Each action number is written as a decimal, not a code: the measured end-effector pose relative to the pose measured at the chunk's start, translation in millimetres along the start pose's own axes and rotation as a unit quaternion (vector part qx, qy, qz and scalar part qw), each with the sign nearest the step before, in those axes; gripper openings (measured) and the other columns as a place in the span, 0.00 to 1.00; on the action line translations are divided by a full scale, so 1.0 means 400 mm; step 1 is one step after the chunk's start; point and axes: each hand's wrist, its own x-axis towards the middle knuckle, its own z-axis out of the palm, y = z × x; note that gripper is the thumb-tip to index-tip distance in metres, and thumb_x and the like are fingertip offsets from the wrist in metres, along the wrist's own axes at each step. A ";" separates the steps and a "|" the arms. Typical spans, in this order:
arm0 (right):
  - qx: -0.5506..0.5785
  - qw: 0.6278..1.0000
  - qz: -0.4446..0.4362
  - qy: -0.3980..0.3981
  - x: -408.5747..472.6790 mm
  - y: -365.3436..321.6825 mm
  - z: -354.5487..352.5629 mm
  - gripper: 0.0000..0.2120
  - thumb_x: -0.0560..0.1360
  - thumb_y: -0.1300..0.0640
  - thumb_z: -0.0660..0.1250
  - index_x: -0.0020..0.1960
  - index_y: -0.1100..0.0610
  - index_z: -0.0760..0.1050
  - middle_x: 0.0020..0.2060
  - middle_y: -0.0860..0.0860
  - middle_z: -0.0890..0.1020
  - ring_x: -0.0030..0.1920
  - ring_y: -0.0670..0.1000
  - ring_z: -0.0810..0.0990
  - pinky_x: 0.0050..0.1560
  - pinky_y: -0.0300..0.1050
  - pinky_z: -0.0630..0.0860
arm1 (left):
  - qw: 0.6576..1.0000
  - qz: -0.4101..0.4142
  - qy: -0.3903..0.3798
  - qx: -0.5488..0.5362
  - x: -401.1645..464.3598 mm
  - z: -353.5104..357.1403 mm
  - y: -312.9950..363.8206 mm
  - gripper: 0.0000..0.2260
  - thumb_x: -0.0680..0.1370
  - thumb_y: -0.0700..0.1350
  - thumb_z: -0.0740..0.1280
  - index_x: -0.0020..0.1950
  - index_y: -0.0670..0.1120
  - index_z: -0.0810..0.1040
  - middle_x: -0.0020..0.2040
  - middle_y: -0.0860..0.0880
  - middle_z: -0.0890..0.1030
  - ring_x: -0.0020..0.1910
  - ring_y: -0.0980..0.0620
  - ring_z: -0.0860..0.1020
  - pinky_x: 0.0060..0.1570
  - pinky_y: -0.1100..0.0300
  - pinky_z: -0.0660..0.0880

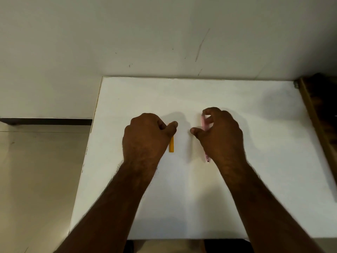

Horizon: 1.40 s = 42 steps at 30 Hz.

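Note:
A short orange stick lies lengthwise on the white table. My left hand is curled over it, and the thumb with the bent forefinger pinches its far end. The near end shows below the thumb. A slim pink pen runs under my right hand, whose fingers curl round its far part while the thumb points left. The pen's clear tip pokes out by the wrist. The two hands are about a hand's width apart.
The table stands against a pale wall at the back. A brown wooden frame runs along the table's right side. Left of the table the tiled floor drops away beyond the edge.

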 end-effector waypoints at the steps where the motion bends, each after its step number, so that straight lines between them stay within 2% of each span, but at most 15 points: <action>1: -0.008 1.000 0.009 -0.004 -0.001 -0.001 0.003 0.25 0.72 0.49 0.77 0.67 0.51 0.75 0.57 0.50 0.82 0.54 0.53 0.82 0.51 0.41 0.70 | 1.000 0.002 0.007 -0.003 0.000 -0.001 0.001 0.21 0.72 0.66 0.68 0.30 0.51 0.75 0.28 0.57 0.77 0.29 0.59 0.74 0.28 0.65 0.61; 5: 0.023 0.999 0.032 -0.001 -0.001 -0.005 0.002 0.19 0.74 0.56 0.73 0.64 0.53 0.78 0.49 0.48 0.86 0.52 0.53 0.84 0.54 0.43 0.75 | 0.999 0.008 0.020 -0.033 0.002 -0.003 0.004 0.20 0.73 0.65 0.67 0.30 0.52 0.76 0.28 0.57 0.78 0.29 0.59 0.75 0.29 0.66 0.63; 7: 0.134 0.989 0.057 0.001 0.004 -0.009 -0.007 0.12 0.74 0.59 0.73 0.57 0.51 0.81 0.44 0.45 0.86 0.48 0.50 0.85 0.55 0.47 0.80 | 0.998 0.006 0.024 -0.049 0.005 -0.005 0.003 0.19 0.73 0.65 0.67 0.31 0.52 0.77 0.28 0.57 0.78 0.30 0.59 0.76 0.30 0.65 0.65; 9: 0.291 0.952 0.091 -0.015 0.009 -0.019 -0.018 0.07 0.76 0.61 0.71 0.50 0.50 0.83 0.43 0.45 0.86 0.45 0.49 0.85 0.56 0.51 0.83 | 0.997 0.009 0.028 -0.066 0.007 -0.006 0.004 0.19 0.74 0.64 0.67 0.31 0.52 0.77 0.28 0.57 0.78 0.30 0.58 0.76 0.31 0.64 0.66; 10: 0.379 0.918 0.112 -0.030 0.011 -0.025 -0.024 0.07 0.77 0.61 0.70 0.49 0.51 0.84 0.45 0.47 0.87 0.45 0.51 0.85 0.55 0.52 0.84 | 0.997 0.012 0.030 -0.074 0.008 -0.007 0.005 0.19 0.75 0.63 0.67 0.31 0.52 0.77 0.28 0.57 0.78 0.31 0.58 0.77 0.31 0.64 0.66; 12: 0.559 0.812 0.154 -0.058 0.016 -0.035 -0.035 0.08 0.79 0.62 0.68 0.48 0.55 0.86 0.45 0.52 0.87 0.43 0.54 0.86 0.51 0.52 0.85 | 0.995 0.016 0.036 -0.088 0.008 -0.008 0.007 0.19 0.76 0.62 0.67 0.31 0.52 0.77 0.28 0.58 0.78 0.31 0.59 0.77 0.32 0.64 0.67; 15: 0.722 0.664 0.167 -0.095 0.018 -0.043 -0.050 0.11 0.80 0.62 0.63 0.48 0.60 0.84 0.37 0.54 0.81 0.35 0.52 0.81 0.42 0.49 0.83 | 0.994 0.015 0.037 -0.105 0.010 -0.009 0.009 0.18 0.77 0.61 0.65 0.36 0.51 0.81 0.33 0.58 0.82 0.35 0.59 0.79 0.34 0.65 0.69; 18: 0.783 0.590 0.132 -0.147 0.017 -0.044 -0.060 0.17 0.81 0.48 0.59 0.47 0.60 0.80 0.36 0.53 0.74 0.30 0.49 0.69 0.34 0.44 0.72 | 0.992 0.016 0.038 -0.120 0.011 -0.010 0.013 0.18 0.78 0.60 0.65 0.36 0.50 0.81 0.35 0.57 0.83 0.37 0.58 0.80 0.37 0.64 0.72; 21: 0.802 0.559 0.102 -0.182 0.018 -0.044 -0.066 0.27 0.80 0.38 0.58 0.42 0.59 0.80 0.33 0.50 0.72 0.28 0.47 0.65 0.32 0.42 0.67 | 0.991 0.020 0.039 -0.123 0.008 -0.009 0.021 0.18 0.78 0.60 0.65 0.36 0.50 0.81 0.34 0.57 0.83 0.37 0.59 0.80 0.39 0.62 0.73; 24: 0.819 0.536 0.086 -0.188 0.013 -0.045 -0.069 0.26 0.80 0.40 0.55 0.40 0.58 0.78 0.30 0.49 0.70 0.28 0.47 0.63 0.31 0.43 0.65 | 0.992 0.025 0.038 -0.120 0.006 -0.009 0.023 0.17 0.78 0.60 0.65 0.34 0.52 0.79 0.33 0.59 0.82 0.37 0.62 0.79 0.37 0.66 0.70; 27: 0.830 0.520 0.086 -0.181 0.010 -0.045 -0.067 0.24 0.79 0.42 0.54 0.38 0.59 0.77 0.29 0.49 0.68 0.27 0.48 0.62 0.32 0.43 0.65 | 0.991 0.030 0.034 -0.125 0.005 -0.008 0.023 0.17 0.78 0.60 0.65 0.34 0.52 0.79 0.33 0.59 0.82 0.36 0.61 0.79 0.38 0.65 0.71; 32: 0.837 0.513 0.078 -0.172 0.011 -0.043 -0.069 0.28 0.79 0.39 0.53 0.40 0.59 0.79 0.30 0.49 0.69 0.28 0.48 0.62 0.33 0.43 0.65 | 0.990 0.032 0.030 -0.131 0.006 -0.007 0.023 0.17 0.78 0.59 0.66 0.35 0.51 0.81 0.33 0.58 0.82 0.36 0.59 0.80 0.38 0.62 0.72; 36: 0.840 0.515 0.077 -0.151 0.015 -0.043 -0.071 0.26 0.79 0.42 0.51 0.38 0.59 0.77 0.29 0.50 0.68 0.28 0.49 0.62 0.32 0.43 0.65 | 0.990 0.034 0.024 -0.131 0.006 -0.008 0.022 0.17 0.78 0.59 0.66 0.35 0.50 0.81 0.32 0.57 0.82 0.35 0.58 0.79 0.36 0.64 0.71; 39: 0.838 0.523 0.079 -0.134 0.016 -0.040 -0.073 0.27 0.80 0.40 0.52 0.43 0.59 0.80 0.31 0.50 0.69 0.29 0.48 0.62 0.33 0.43 0.65 | 0.990 0.038 0.021 -0.135 0.006 -0.009 0.021 0.17 0.78 0.59 0.66 0.35 0.50 0.81 0.32 0.57 0.81 0.35 0.59 0.79 0.36 0.64 0.70; 42: 0.849 0.508 0.084 -0.121 0.017 -0.034 -0.072 0.23 0.80 0.42 0.51 0.46 0.58 0.75 0.33 0.50 0.70 0.29 0.48 0.64 0.34 0.44 0.66 | 0.989 0.038 0.018 -0.141 0.006 -0.010 0.020 0.17 0.78 0.59 0.66 0.35 0.51 0.81 0.32 0.58 0.81 0.35 0.59 0.79 0.36 0.64 0.71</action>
